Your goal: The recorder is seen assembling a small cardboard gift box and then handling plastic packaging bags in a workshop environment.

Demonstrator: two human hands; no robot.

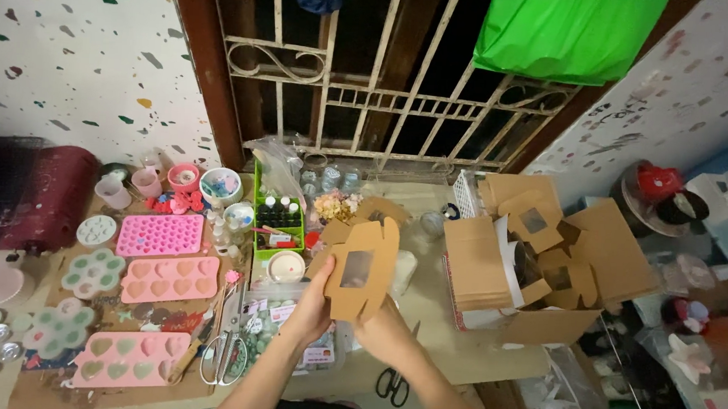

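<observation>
Both hands hold a flat kraft box with a clear window, raised above the middle of the desk. The left hand grips its lower left edge with the thumb on the face; the right hand clasps it from below and behind, fingers hidden by the card. The box is partly folded, its flaps standing up at the top.

Right of it, well apart, a big open carton holds a stack of flat blanks and several more windowed boxes heaped loosely. Behind the held box lies another folded box beside a small bunch of dried flowers.

To the left, just beside the left hand, sit a bag of small packets, a white bowl and a green tray of little bottles. Further left lie pink heart moulds, a pink mould with small cells and pale green flower moulds. Cups and tubs stand along the back. Scissors lie by the lowest heart mould, and a black-handled pair rests on the desk under the right wrist.

A window grille and a green bag hang behind.
</observation>
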